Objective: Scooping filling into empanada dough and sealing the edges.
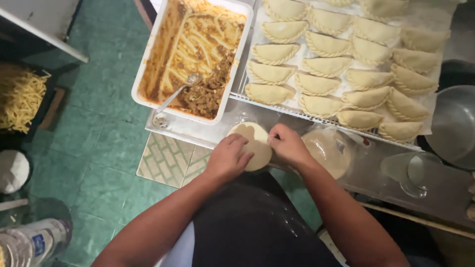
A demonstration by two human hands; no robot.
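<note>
From the head camera, looking straight down, both hands meet over a round disc of dough (253, 143) at the near edge of the bench (208, 132). The left hand (228, 159) cups the disc from the left with its fingers curled under and over the rim, grasping it; the right hand (288, 146) pinches the disc's right edge between thumb and fingertips. The disc looks flat and unfilled as far as I can see.

Just beyond the hands sits a white tub of meat filling (195, 54), scraped down so most of its floor shows, with a spoon (175, 94) lying in what remains. To the right a wire tray (316, 117) carries rows of folded, crimped pastries (319, 85), nearly covering it. A stack of dough discs in plastic (329, 151) lies beside the right hand.

I'd judge the batch well advanced: many pastries finished, little filling left, this disc yet to be filled and sealed.
</note>
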